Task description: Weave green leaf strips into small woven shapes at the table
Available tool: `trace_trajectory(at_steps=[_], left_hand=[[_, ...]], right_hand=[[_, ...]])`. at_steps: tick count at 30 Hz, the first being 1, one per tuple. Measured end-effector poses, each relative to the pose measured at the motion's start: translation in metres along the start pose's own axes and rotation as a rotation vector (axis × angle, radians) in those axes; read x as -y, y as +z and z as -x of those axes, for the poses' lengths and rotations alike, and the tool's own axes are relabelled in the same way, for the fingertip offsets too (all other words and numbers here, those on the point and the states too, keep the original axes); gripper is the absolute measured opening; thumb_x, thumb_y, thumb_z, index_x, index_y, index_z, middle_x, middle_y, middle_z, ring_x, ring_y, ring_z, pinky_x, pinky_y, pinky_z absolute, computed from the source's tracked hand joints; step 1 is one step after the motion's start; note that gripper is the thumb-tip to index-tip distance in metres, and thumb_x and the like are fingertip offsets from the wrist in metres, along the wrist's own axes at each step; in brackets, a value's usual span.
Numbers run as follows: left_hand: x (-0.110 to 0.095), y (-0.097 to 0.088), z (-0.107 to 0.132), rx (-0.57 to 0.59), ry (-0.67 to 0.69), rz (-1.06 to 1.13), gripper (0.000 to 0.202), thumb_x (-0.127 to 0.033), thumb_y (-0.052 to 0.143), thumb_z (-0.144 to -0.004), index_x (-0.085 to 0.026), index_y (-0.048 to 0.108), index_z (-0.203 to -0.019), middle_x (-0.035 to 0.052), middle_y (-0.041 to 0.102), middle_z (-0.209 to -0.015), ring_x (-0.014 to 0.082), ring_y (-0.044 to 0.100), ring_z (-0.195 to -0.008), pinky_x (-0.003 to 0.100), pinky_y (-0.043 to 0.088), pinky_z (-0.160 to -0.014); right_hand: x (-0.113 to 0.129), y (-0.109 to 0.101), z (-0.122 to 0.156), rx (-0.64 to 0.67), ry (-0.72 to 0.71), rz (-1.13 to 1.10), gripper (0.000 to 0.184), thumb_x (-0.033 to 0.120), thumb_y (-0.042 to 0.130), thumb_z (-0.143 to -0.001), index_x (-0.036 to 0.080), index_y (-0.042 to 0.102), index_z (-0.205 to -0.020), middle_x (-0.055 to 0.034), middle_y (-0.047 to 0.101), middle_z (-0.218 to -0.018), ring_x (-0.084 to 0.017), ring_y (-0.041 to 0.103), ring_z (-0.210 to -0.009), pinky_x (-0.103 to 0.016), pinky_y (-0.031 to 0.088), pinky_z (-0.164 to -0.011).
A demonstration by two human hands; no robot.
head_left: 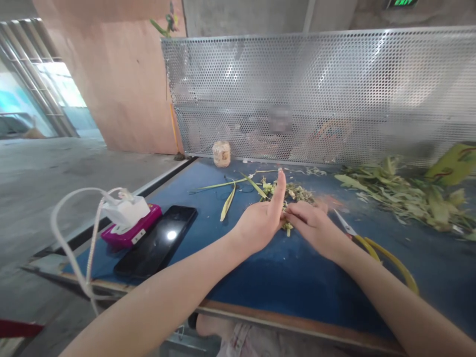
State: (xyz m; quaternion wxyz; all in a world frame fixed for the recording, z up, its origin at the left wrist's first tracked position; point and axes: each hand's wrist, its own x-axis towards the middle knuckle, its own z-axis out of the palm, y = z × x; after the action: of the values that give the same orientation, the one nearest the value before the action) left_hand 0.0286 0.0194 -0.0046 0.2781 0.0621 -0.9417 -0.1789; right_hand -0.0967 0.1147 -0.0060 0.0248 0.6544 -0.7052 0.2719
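My left hand (260, 223) is above the blue tabletop (267, 282), one finger raised straight up and the others curled toward my right hand. Fingertips of my right hand (312, 225) are pinched together, meeting the left ones. What sits between them is mostly hidden; yellow-green bits (288, 227) show just below. Behind the hands lies a small heap of dry, shredded leaf scraps (297, 192). Long green leaf strips (228, 201) lie to the left. Scissors with yellow handles (396, 260) rest beside my right forearm, blades pointing away.
A black phone (156, 243) and a magenta power strip (130, 228) with a white plug and cable occupy the left side. A pale, squat roll (222, 153) stands at the back. Dry husks (412, 193) are piled at right. Perforated metal screen (297, 89) borders the far edge.
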Motion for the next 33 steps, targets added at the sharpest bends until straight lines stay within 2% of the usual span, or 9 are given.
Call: trace_trajectory(at_steps=[4, 8, 11, 14, 16, 20, 23, 28, 33], left_hand=[[0.001, -0.001, -0.001, 0.024, -0.003, -0.015, 0.076, -0.016, 0.038, -0.08, -0.009, -0.015, -0.133, 0.0051, 0.064, -0.076, 0.0151, 0.058, -0.068, 0.025, 0.044, -0.064], [0.002, -0.003, -0.001, 0.023, 0.0, -0.01, 0.081, -0.017, 0.041, -0.079, -0.013, -0.02, -0.132, 0.0006, 0.062, -0.072, 0.0138, 0.056, -0.063, 0.023, 0.043, -0.059], [0.002, -0.004, -0.002, 0.025, 0.027, -0.033, 0.078, -0.016, 0.042, -0.079, -0.016, -0.014, -0.134, 0.0004, 0.061, -0.071, 0.0129, 0.055, -0.061, 0.021, 0.042, -0.056], [0.002, -0.005, -0.002, 0.048, 0.042, -0.107, 0.078, -0.015, 0.043, -0.079, -0.016, -0.013, -0.134, 0.0018, 0.062, -0.074, 0.0119, 0.056, -0.058, 0.019, 0.041, -0.052], [0.003, -0.006, -0.002, 0.045, 0.1, -0.169, 0.076, -0.015, 0.041, -0.08, -0.016, -0.013, -0.133, 0.0016, 0.062, -0.075, 0.012, 0.057, -0.061, 0.02, 0.043, -0.054], [0.006, -0.004, 0.0, -0.038, 0.272, -0.281, 0.069, -0.014, 0.035, -0.083, -0.015, -0.013, -0.133, 0.0014, 0.064, -0.077, 0.0127, 0.06, -0.07, 0.024, 0.047, -0.064], [0.007, -0.001, 0.001, -0.056, 0.315, -0.349, 0.067, -0.012, 0.03, -0.084, -0.01, -0.017, -0.131, 0.0033, 0.065, -0.077, 0.0126, 0.06, -0.069, 0.023, 0.047, -0.062], [0.009, 0.0, 0.001, 0.013, 0.3, -0.368, 0.069, -0.016, 0.03, -0.085, -0.007, -0.022, -0.13, 0.0012, 0.063, -0.073, 0.0118, 0.059, -0.063, 0.02, 0.045, -0.057], [0.008, -0.002, 0.002, 0.043, 0.269, -0.352, 0.071, -0.018, 0.031, -0.086, -0.009, -0.024, -0.13, 0.0008, 0.062, -0.075, 0.0121, 0.058, -0.064, 0.02, 0.044, -0.056]], right_hand=[[0.002, -0.006, 0.002, 0.008, -0.152, 0.205, 0.023, 0.02, 0.033, -0.087, 0.017, 0.047, -0.069, -0.0035, 0.049, -0.065, -0.017, 0.042, -0.068, -0.031, 0.029, -0.066], [0.001, -0.01, 0.003, 0.046, -0.273, 0.248, 0.024, 0.021, 0.031, -0.088, 0.017, 0.047, -0.071, -0.0042, 0.05, -0.067, -0.017, 0.042, -0.069, -0.031, 0.028, -0.066], [-0.002, -0.01, 0.002, 0.056, -0.283, 0.279, 0.027, 0.017, 0.029, -0.088, 0.016, 0.046, -0.067, -0.0038, 0.047, -0.064, -0.016, 0.041, -0.066, -0.031, 0.028, -0.065], [-0.004, -0.008, 0.002, 0.062, -0.248, 0.233, 0.027, 0.018, 0.029, -0.088, 0.016, 0.049, -0.07, -0.0042, 0.049, -0.066, -0.016, 0.042, -0.067, -0.033, 0.028, -0.067], [-0.005, -0.008, 0.001, 0.077, -0.208, 0.135, 0.026, 0.02, 0.029, -0.089, 0.017, 0.05, -0.074, -0.0038, 0.052, -0.069, -0.016, 0.045, -0.069, -0.034, 0.028, -0.071], [-0.004, -0.01, 0.0, 0.108, -0.108, -0.043, 0.025, 0.022, 0.032, -0.088, 0.018, 0.049, -0.071, -0.0015, 0.055, -0.07, -0.015, 0.048, -0.069, -0.036, 0.027, -0.076], [-0.004, -0.012, 0.0, 0.115, -0.077, -0.067, 0.025, 0.021, 0.033, -0.087, 0.018, 0.049, -0.069, -0.0007, 0.054, -0.067, -0.015, 0.048, -0.067, -0.035, 0.028, -0.075], [-0.004, -0.013, 0.002, 0.089, -0.183, 0.143, 0.027, 0.018, 0.033, -0.086, 0.017, 0.051, -0.067, -0.0037, 0.054, -0.068, -0.016, 0.046, -0.069, -0.035, 0.028, -0.071], [-0.007, -0.017, 0.003, 0.076, -0.327, 0.218, 0.025, 0.023, 0.034, -0.087, 0.018, 0.054, -0.073, -0.0039, 0.054, -0.067, -0.016, 0.044, -0.067, -0.033, 0.026, -0.068]])
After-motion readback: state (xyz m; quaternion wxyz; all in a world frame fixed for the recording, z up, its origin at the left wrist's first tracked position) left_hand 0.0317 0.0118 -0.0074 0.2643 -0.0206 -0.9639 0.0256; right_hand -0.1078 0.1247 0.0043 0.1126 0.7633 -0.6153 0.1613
